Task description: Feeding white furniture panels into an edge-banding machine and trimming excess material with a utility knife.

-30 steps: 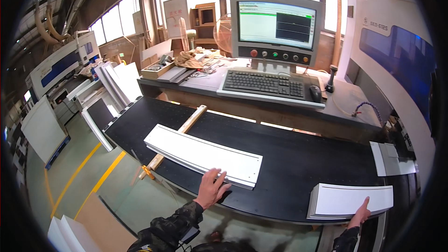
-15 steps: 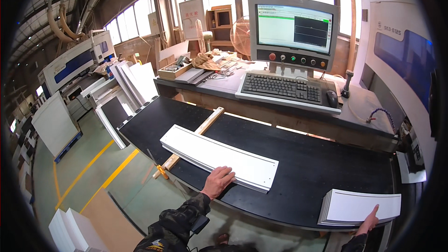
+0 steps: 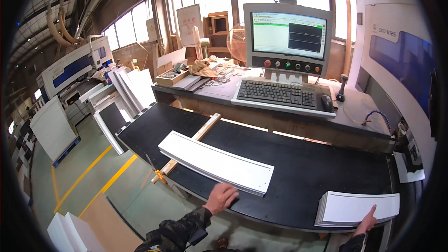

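Note:
A long stack of thin white panels [image 3: 217, 161] lies slantwise on the black table, with small dark holes at its right end and a dark line along its far edge. My left hand [image 3: 221, 198] is just off this stack's near edge, fingers loosely bent, and I see nothing in it. A shorter stack of white panels [image 3: 347, 207] sits at the table's right end. My right hand [image 3: 367, 220] is at its near edge, the index finger stretched out flat on the top panel. The other fingers of that hand are mostly hidden.
A wooden strip [image 3: 205, 128] crosses the black table [image 3: 298, 168], held by an orange clamp [image 3: 161, 176] at the near edge. Behind stand a keyboard [image 3: 275, 93], a monitor [image 3: 287, 35] and a tool-strewn bench. A white machine [image 3: 392, 37] rises at right.
My left hand has come off the long stack's top and moved slightly down toward me. My right hand stays on the short stack. The whole view has shifted slightly.

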`<state>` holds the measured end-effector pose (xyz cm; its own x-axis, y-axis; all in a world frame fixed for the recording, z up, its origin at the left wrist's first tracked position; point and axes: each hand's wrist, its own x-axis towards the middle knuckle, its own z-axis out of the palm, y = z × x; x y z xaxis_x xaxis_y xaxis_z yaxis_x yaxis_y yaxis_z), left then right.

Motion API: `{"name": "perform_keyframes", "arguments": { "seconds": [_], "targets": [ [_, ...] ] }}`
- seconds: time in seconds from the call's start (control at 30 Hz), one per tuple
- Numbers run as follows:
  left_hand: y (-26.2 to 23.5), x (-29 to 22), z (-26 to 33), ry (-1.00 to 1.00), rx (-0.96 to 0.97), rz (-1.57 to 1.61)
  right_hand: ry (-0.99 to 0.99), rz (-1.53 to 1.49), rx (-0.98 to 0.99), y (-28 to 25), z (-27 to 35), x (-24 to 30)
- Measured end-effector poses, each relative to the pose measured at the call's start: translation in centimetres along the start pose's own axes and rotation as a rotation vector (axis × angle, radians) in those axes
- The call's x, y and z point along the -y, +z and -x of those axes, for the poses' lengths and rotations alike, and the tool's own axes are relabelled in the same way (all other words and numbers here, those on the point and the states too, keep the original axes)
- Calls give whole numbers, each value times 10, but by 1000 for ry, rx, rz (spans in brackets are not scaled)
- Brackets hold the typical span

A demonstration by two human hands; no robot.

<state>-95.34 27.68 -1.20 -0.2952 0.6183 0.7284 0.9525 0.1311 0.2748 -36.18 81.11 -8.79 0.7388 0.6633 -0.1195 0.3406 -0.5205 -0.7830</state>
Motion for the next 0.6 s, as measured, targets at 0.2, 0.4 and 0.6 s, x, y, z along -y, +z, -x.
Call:
{"name": "perform_keyframes", "arguments": {
  "seconds": [0.2,0.4,0.6],
  "targets": [
    [30,-23,39,-6,180,150,-16,116,-70,-4,2,1],
    [47,-18,32,-176,153,116,-21,79,-32,-12,15,6],
    [54,-23,21,-278,151,51,-17,73,-76,-10,20,7]
  ]
}}
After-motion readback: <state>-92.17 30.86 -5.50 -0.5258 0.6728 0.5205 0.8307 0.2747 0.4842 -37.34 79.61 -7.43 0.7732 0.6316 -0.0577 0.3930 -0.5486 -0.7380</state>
